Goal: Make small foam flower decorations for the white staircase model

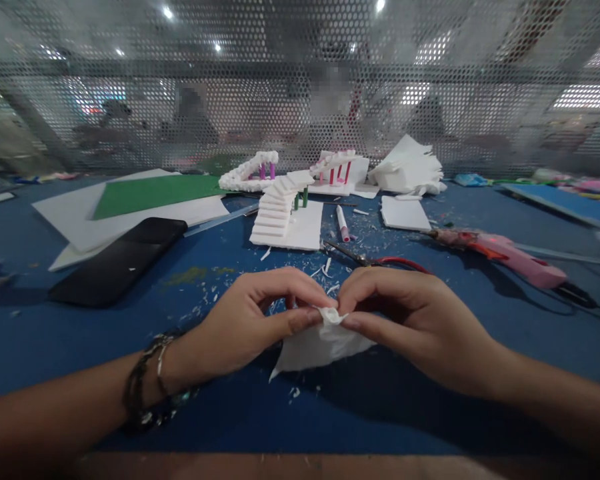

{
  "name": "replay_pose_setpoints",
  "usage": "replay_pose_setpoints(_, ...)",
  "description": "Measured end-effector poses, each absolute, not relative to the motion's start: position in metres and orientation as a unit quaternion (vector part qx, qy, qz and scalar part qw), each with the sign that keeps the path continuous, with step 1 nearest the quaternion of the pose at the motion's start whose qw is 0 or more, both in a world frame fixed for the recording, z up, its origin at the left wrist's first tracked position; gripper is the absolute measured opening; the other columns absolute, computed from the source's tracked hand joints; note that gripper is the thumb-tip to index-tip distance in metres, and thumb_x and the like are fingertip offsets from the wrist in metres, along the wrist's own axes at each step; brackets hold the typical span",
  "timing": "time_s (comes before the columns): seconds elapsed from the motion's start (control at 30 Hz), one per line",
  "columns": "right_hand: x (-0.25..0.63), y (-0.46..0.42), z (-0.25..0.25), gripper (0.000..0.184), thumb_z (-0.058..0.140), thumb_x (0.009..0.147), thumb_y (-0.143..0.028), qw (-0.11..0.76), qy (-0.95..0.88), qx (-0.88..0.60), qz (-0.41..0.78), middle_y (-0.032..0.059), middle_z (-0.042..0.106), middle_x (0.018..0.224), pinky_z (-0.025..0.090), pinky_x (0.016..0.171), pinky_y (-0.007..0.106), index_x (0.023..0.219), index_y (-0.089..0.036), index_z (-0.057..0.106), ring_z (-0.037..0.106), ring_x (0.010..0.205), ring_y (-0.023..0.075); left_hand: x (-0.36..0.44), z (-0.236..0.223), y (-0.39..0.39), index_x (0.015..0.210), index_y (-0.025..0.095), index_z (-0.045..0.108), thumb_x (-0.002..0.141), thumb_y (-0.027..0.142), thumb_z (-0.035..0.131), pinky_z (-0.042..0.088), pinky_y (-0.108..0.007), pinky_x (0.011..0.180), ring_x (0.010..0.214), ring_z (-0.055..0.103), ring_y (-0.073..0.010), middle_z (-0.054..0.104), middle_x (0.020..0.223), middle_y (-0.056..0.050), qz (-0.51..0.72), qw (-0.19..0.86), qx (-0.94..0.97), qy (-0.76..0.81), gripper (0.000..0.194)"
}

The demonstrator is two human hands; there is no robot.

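Between my two hands hangs a thin white tissue (325,347), its top edge bunched into a small twist. My left hand (260,320) pinches one side of that twist with thumb and index finger. From the other side, my right hand (420,327) grips it the same way, the fingertips almost meeting. Just beyond my right hand lie scissors (363,259) with red handles, partly hidden by it. A small white staircase model (275,213) on a white base stands further back, with green posts under its upper steps.
A black phone (125,260) and green sheet (160,195) lie left. Behind are a curved white model (250,170), another with red posts (337,170), a marker (343,223) and stacked tissues (410,167). A pink glue gun (510,257) lies right; perforated metal (300,87) bounds the back.
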State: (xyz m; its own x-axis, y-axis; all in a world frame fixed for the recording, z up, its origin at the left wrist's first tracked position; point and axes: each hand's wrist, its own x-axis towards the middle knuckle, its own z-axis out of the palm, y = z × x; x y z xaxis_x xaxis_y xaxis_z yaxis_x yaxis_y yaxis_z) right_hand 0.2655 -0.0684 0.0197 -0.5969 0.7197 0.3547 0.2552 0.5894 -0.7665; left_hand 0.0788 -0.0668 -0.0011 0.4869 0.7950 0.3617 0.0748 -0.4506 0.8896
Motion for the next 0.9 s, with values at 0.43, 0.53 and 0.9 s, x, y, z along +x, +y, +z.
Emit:
replay_pose_setpoints(0.43, 0.262, -0.071, 0.011, 0.008, 0.052, 0.075, -0.011, 0.372, -0.852, -0.288, 0.230, 0.0003, 0.059, 0.066, 0.044, 0.057, 0.018, 0.069, -0.016, 0.054, 0.055, 0.061, 0.0082, 0.083, -0.002, -0.073, 0.078, 0.020, 0.067, 0.073, 0.012, 0.057, 0.046, -0.018, 0.066, 0.073, 0.057, -0.0100, 0.064, 0.081, 0.000, 0.444, 0.324, 0.760, 0.346, 0.014)
replay_pose_setpoints(0.53, 0.261, -0.073, 0.010, 0.008, 0.055, 0.074, -0.012, 0.377, -0.847, -0.309, 0.210, -0.0015, 0.058, 0.061, 0.042, 0.053, 0.016, 0.067, -0.015, 0.054, 0.053, 0.056, 0.0067, 0.084, -0.002, -0.075, 0.083, 0.022, 0.067, 0.072, 0.012, 0.059, 0.047, -0.021, 0.069, 0.076, 0.058, -0.0114, 0.064, 0.085, 0.000, 0.437, 0.290, 0.781, 0.341, 0.016)
replay_pose_setpoints(0.9, 0.262, -0.073, 0.012, 0.008, 0.056, 0.074, -0.013, 0.364, -0.863, -0.300, 0.180, -0.0038, 0.057, 0.060, 0.041, 0.052, 0.012, 0.068, -0.016, 0.051, 0.051, 0.054, 0.0044, 0.085, 0.002, -0.077, 0.077, 0.017, 0.064, 0.071, 0.014, 0.061, 0.045, -0.018, 0.068, 0.073, 0.058, -0.0110, 0.066, 0.078, 0.001, 0.415, 0.282, 0.797, 0.335, 0.007)
